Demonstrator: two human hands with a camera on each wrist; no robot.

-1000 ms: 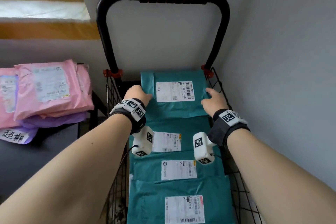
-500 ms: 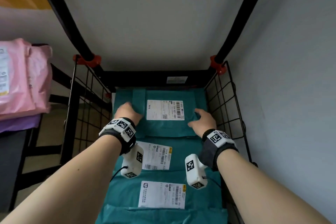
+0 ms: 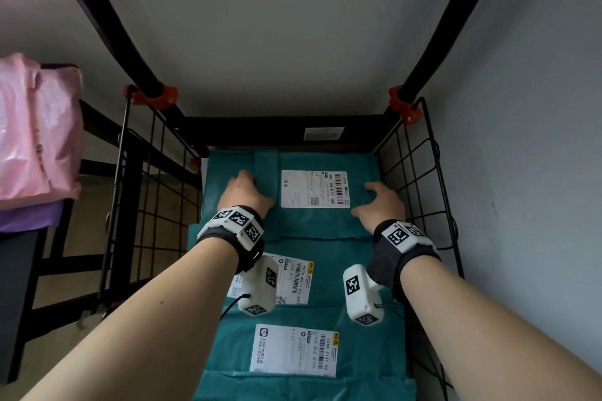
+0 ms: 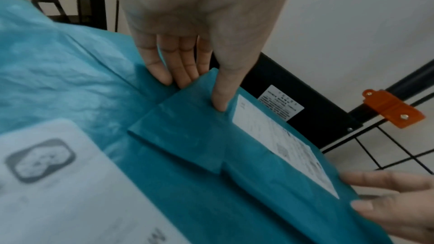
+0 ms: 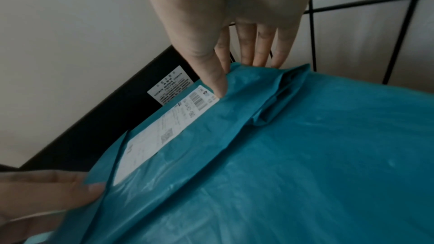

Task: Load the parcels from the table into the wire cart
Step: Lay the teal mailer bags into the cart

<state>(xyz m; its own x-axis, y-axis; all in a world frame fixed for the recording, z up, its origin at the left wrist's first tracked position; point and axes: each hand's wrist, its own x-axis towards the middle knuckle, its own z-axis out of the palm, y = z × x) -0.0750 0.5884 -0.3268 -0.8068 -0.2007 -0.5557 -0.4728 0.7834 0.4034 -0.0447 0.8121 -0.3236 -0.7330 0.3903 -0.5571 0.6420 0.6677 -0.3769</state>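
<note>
The teal parcel (image 3: 325, 218) at the far end of the wire cart (image 3: 420, 179) carries a white shipping label (image 3: 314, 189) with a barcode and the characters "104 104 H21 080"; the smaller print on it is too fine to read. Lower in the head view, a second teal parcel (image 3: 332, 270) shows a label reading "902A M317 00", and a third (image 3: 293, 352) shows "E137" and "530A E137 00" beside a small rounded logo. A white sticker (image 3: 323, 133) on the cart's black end bar has print too small to make out. The left hand (image 3: 244, 192) grasps the top parcel's left edge, thumb (image 4: 222, 97) pressed on a folded flap and the fingers (image 4: 159, 66) tucked below it. The right hand (image 3: 379, 202) grasps the right edge the same way, thumb (image 5: 216, 83) on top near the barcode, fingers (image 5: 258, 51) reaching behind the crumpled plastic. Both forearms stretch forward from the bottom of the frame, wrists wearing black bands with marker tags. The parcel lies inside the cart, overlapping the one below it. Orange clips (image 3: 402, 104) join the black handle tubes to the basket. At the left edge of the frame a pink parcel (image 3: 35, 133) sits on a purple one (image 3: 26, 216) on a dark table (image 3: 16, 270).
</note>
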